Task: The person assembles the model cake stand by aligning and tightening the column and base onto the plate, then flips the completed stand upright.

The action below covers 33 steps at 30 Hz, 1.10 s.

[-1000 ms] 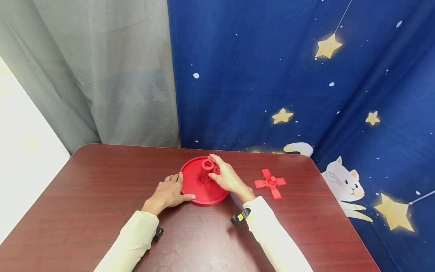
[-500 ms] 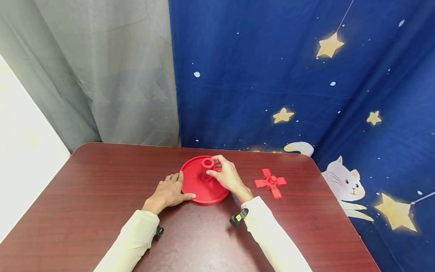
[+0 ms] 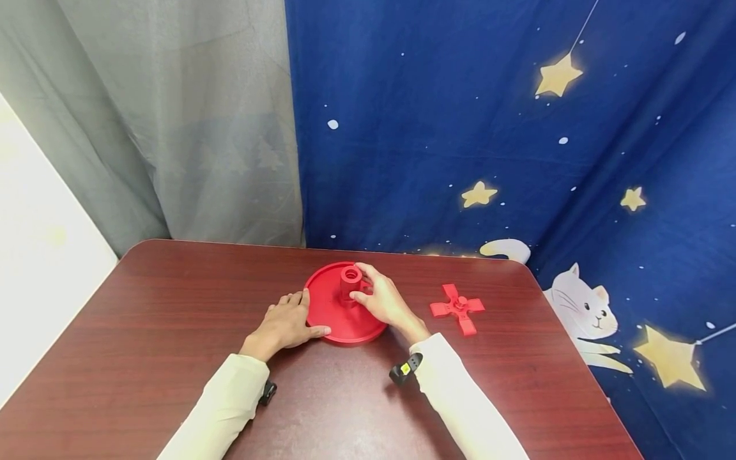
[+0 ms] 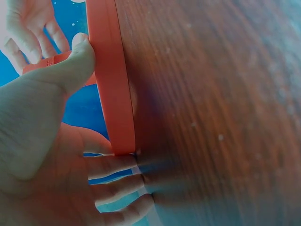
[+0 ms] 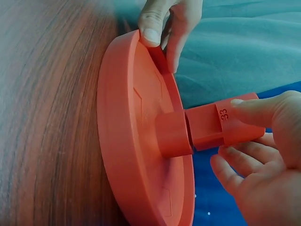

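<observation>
A red round disc (image 3: 333,313) lies flat on the dark wooden table (image 3: 172,319). From its central hub (image 5: 174,134) stands a red post marked 33 (image 5: 221,125), also seen in the head view as the post (image 3: 351,280). My right hand (image 3: 384,300) grips this post with thumb and curled fingers (image 5: 244,165). My left hand (image 3: 284,326) rests at the disc's left rim (image 4: 110,80). Its thumb (image 4: 70,66) lies over the rim and its straight fingers (image 4: 117,188) lie flat on the table against the rim's outer wall.
A red cross-shaped piece (image 3: 458,308) lies on the table to the right of my right hand. A grey curtain (image 3: 172,128) and a blue starry cloth (image 3: 489,128) hang behind the table's far edge.
My right hand's fingers have shifted round the post, curling closer and then settling into a grip. The disc, my left hand and the cross piece have stayed put.
</observation>
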Each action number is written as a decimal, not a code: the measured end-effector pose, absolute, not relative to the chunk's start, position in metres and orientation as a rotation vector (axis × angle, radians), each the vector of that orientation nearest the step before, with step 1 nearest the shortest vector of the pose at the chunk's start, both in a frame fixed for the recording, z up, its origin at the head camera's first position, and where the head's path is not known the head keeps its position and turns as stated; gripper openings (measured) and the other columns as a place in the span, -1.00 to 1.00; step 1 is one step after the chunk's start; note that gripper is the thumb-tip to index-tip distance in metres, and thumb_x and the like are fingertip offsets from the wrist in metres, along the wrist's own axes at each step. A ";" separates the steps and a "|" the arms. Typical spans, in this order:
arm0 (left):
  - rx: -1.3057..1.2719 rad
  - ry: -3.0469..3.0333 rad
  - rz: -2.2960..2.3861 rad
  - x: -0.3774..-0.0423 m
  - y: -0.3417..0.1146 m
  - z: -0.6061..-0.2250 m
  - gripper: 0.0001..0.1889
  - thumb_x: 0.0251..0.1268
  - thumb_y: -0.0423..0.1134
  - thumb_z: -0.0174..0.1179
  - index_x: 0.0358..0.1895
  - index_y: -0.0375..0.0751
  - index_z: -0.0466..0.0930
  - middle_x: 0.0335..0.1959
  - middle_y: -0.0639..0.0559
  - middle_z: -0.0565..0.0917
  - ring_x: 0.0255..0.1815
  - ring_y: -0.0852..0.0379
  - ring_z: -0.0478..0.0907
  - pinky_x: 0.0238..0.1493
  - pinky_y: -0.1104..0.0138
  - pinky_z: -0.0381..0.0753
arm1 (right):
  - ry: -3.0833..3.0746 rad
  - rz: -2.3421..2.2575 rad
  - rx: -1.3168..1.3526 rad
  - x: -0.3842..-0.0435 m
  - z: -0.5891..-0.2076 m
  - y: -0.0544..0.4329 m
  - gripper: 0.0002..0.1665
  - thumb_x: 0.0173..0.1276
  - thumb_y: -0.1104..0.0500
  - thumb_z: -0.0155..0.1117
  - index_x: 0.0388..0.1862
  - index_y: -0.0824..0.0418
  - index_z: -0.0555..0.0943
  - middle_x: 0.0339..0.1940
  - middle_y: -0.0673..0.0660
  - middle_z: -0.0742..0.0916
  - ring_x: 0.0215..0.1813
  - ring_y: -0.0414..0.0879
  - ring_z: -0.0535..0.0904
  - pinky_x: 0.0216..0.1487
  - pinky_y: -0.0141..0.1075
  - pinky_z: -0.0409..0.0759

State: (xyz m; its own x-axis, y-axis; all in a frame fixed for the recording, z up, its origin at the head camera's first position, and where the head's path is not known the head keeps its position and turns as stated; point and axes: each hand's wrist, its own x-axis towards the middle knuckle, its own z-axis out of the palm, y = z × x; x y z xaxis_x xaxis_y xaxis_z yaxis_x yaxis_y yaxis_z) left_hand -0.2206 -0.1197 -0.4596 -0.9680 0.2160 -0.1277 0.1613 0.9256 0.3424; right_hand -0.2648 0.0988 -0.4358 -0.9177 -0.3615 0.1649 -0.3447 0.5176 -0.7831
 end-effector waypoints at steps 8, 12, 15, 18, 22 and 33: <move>0.288 2.925 0.499 -0.220 -0.119 -0.460 0.08 0.13 0.26 0.33 0.48 -0.49 0.12 0.38 -0.43 0.34 0.36 -0.40 0.28 0.27 -0.28 0.31 | 2.736 -1.437 -0.597 -0.266 -0.435 0.097 -0.36 0.25 0.35 0.40 0.32 0.30 0.46 0.16 0.29 0.68 0.19 0.14 0.64 0.21 -0.08 0.58; 0.289 2.924 0.502 -0.220 -0.120 -0.459 0.08 0.13 0.26 0.33 0.48 -0.49 0.11 0.39 -0.42 0.34 0.37 -0.40 0.28 0.27 -0.29 0.31 | 2.747 -1.469 -0.553 -0.266 -0.436 0.095 -0.41 0.20 0.34 0.46 0.22 0.29 0.50 0.10 0.30 0.70 0.09 0.16 0.68 0.16 -0.05 0.62; 0.290 2.922 0.503 -0.220 -0.120 -0.458 0.08 0.13 0.26 0.32 0.48 -0.50 0.11 0.39 -0.42 0.34 0.37 -0.40 0.28 0.27 -0.29 0.31 | 2.784 -1.467 -0.522 -0.266 -0.437 0.094 -0.44 0.17 0.29 0.50 0.13 0.27 0.51 0.03 0.28 0.71 0.00 0.14 0.71 0.10 -0.07 0.65; 0.291 2.920 0.503 -0.220 -0.120 -0.458 0.08 0.14 0.26 0.32 0.48 -0.50 0.11 0.39 -0.43 0.33 0.38 -0.40 0.27 0.28 -0.28 0.31 | 2.847 -1.428 -0.507 -0.267 -0.438 0.093 -0.46 0.14 0.23 0.55 0.05 0.25 0.51 -0.03 0.25 0.72 -0.07 0.08 0.72 0.04 -0.12 0.69; 0.299 2.923 0.508 -0.220 -0.120 -0.459 0.08 0.15 0.26 0.32 0.48 -0.50 0.11 0.40 -0.43 0.32 0.39 -0.41 0.26 0.29 -0.29 0.29 | 2.920 -1.348 -0.497 -0.268 -0.438 0.092 -0.46 0.11 0.17 0.58 -0.02 0.22 0.49 -0.10 0.21 0.72 -0.12 0.05 0.73 -0.01 -0.16 0.70; 0.293 2.913 0.509 -0.221 -0.120 -0.462 0.09 0.14 0.27 0.32 0.49 -0.49 0.10 0.42 -0.42 0.31 0.40 -0.41 0.24 0.30 -0.30 0.28 | 2.879 -1.235 -0.677 -0.266 -0.436 0.096 -0.22 0.23 0.26 0.45 0.41 0.24 0.37 0.24 0.23 0.63 0.26 0.10 0.57 0.29 -0.06 0.53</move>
State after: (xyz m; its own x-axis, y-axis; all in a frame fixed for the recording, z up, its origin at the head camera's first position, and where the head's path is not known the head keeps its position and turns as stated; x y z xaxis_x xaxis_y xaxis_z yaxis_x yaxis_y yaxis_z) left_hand -0.2215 -0.1204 -0.4622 -0.9662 0.2212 -0.1326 0.1632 0.9224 0.3500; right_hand -0.2655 0.0961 -0.4362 -0.9089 -0.3544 0.2200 -0.4036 0.6142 -0.6781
